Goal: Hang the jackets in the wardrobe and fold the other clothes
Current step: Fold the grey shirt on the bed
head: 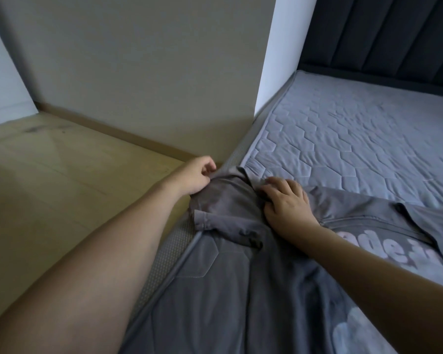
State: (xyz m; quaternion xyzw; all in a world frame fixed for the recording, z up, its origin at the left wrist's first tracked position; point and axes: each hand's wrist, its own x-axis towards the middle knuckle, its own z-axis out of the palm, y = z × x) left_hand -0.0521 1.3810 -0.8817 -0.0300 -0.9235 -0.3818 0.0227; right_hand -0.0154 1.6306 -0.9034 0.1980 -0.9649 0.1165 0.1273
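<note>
A grey T-shirt with pale lettering lies spread on the mattress, one sleeve hanging over the bed's left edge. My left hand pinches the end of that sleeve at the mattress edge, fingers curled on the cloth. On the shoulder part of the shirt, beside the sleeve, my right hand presses down with spread fingers. The shirt's lower part runs out of view at the right.
The quilted grey mattress stretches away to a dark padded headboard. A beige cabinet side or wall panel stands close against the bed's left edge. Wooden floor lies to the left of the bed.
</note>
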